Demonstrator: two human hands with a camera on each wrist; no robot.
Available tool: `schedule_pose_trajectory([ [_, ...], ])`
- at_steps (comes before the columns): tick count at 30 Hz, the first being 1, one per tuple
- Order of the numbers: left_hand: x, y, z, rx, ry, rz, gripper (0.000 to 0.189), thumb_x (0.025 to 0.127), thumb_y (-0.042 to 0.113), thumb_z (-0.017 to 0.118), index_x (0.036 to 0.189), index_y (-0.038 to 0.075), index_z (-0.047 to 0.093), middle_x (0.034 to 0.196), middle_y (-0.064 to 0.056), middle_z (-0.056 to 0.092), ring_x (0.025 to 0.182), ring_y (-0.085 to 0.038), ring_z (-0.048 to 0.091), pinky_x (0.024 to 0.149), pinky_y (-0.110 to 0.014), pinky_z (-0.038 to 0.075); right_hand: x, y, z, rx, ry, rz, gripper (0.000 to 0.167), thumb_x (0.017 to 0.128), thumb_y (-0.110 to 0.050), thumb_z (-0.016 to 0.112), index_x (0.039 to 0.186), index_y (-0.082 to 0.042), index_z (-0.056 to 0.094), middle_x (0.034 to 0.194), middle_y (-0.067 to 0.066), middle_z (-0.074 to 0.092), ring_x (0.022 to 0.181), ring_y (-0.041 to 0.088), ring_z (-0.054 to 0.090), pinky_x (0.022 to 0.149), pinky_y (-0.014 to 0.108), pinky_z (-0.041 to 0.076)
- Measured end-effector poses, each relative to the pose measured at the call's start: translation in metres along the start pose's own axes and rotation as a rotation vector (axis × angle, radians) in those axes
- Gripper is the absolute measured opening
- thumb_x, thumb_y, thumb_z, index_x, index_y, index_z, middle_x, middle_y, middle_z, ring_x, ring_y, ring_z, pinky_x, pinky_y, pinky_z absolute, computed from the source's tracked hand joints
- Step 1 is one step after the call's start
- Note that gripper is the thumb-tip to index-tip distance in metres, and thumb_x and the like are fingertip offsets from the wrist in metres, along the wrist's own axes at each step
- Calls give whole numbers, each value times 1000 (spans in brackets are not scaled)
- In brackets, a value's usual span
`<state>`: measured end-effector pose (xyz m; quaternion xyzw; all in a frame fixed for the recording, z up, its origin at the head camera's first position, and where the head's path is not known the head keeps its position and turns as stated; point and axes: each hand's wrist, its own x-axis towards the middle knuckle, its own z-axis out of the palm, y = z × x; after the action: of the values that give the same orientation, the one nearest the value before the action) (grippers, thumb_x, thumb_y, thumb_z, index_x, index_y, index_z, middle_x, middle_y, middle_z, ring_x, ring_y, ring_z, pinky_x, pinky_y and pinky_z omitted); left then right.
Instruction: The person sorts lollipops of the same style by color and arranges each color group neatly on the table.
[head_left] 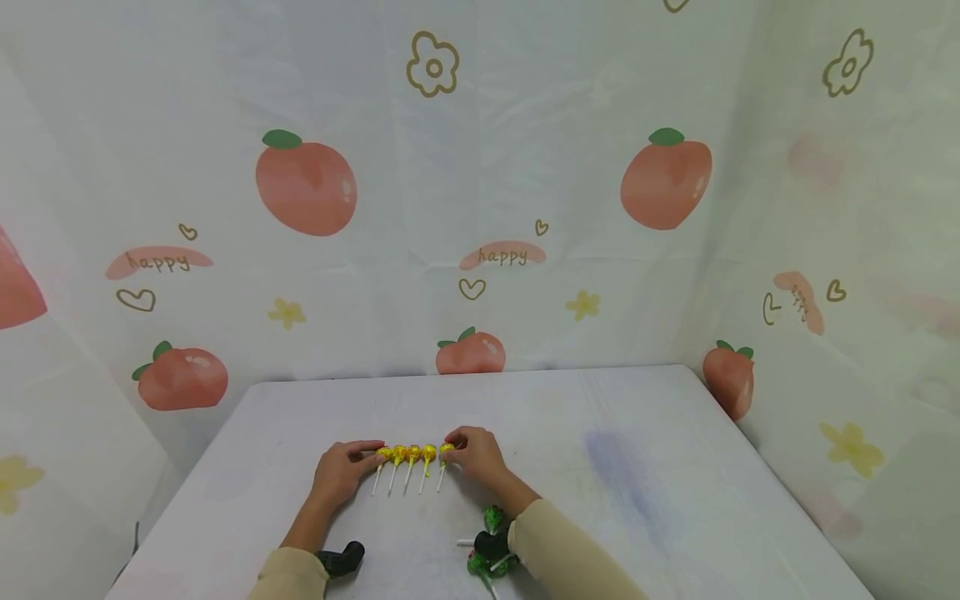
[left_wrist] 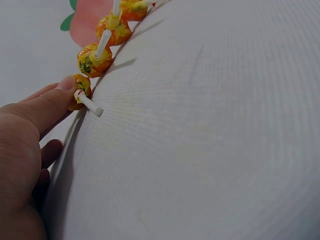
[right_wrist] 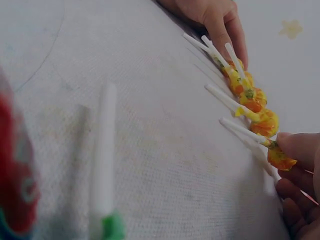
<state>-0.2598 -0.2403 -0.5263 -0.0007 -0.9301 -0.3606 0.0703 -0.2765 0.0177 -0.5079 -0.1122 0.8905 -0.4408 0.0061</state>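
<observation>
Several yellow-wrapped lollipops (head_left: pixel 414 452) lie side by side in a row on the white table, sticks toward the person. At the row's left end my left hand (head_left: pixel 341 475) pinches the wrapped head of the end lollipop (left_wrist: pixel 82 90) between thumb and fingers. My right hand (head_left: pixel 480 457) grips the head of the rightmost lollipop (right_wrist: pixel 280 157) the same way. A small gap parts that one from its neighbour in the head view. In the left wrist view, the far end of the row is cut off.
Green-wrapped lollipops (head_left: pixel 492 518) lie in a loose cluster under the right forearm, partly hidden by its black wrist camera (head_left: pixel 491 546). One white stick (right_wrist: pixel 104 160) looms blurred and close in the right wrist view. A fruit-printed curtain (head_left: pixel 480 167) stands behind the table (head_left: pixel 300 408).
</observation>
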Motion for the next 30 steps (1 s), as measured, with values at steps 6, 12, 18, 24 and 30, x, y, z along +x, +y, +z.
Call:
schedule_pose_trajectory([
  [6, 0, 0, 0, -1, 7, 11, 27, 86, 26, 75, 111, 14, 75, 99, -6, 65, 91, -26, 58, 80, -48, 46, 1, 2, 3, -13, 11, -16, 16, 83, -15, 78, 97, -10, 72, 84, -7, 63, 76, 11, 54, 68, 26, 49],
  [12, 0, 0, 1, 1, 8, 11, 27, 86, 26, 75, 111, 14, 75, 99, -6, 64, 92, -26, 58, 81, -48, 46, 1, 3, 6, 3, -1, -2, 16, 83, -17, 78, 96, -10, 72, 83, -7, 62, 76, 11, 54, 68, 26, 48],
  [18, 1, -1, 1, 1, 13, 7, 27, 85, 26, 75, 110, 14, 75, 99, -7, 65, 93, -27, 58, 81, -48, 45, 0, 2, 7, 1, -2, -2, 16, 83, -17, 78, 97, -10, 73, 84, -7, 63, 78, 12, 56, 71, 29, 50],
  [24, 1, -2, 1, 4, 11, 5, 28, 85, 26, 75, 110, 14, 75, 98, -7, 65, 93, -27, 58, 81, -48, 45, 0, 2, 7, -1, 12, -30, 16, 83, -14, 77, 97, -8, 73, 83, -7, 63, 76, 11, 55, 70, 29, 50],
  [30, 0, -1, 1, 7, 15, 14, 28, 85, 25, 76, 110, 14, 75, 97, -6, 65, 92, -27, 58, 81, -48, 45, 1, 3, 7, 6, 4, -9, 16, 83, -16, 78, 98, -10, 73, 85, -7, 64, 78, 11, 57, 72, 29, 50],
])
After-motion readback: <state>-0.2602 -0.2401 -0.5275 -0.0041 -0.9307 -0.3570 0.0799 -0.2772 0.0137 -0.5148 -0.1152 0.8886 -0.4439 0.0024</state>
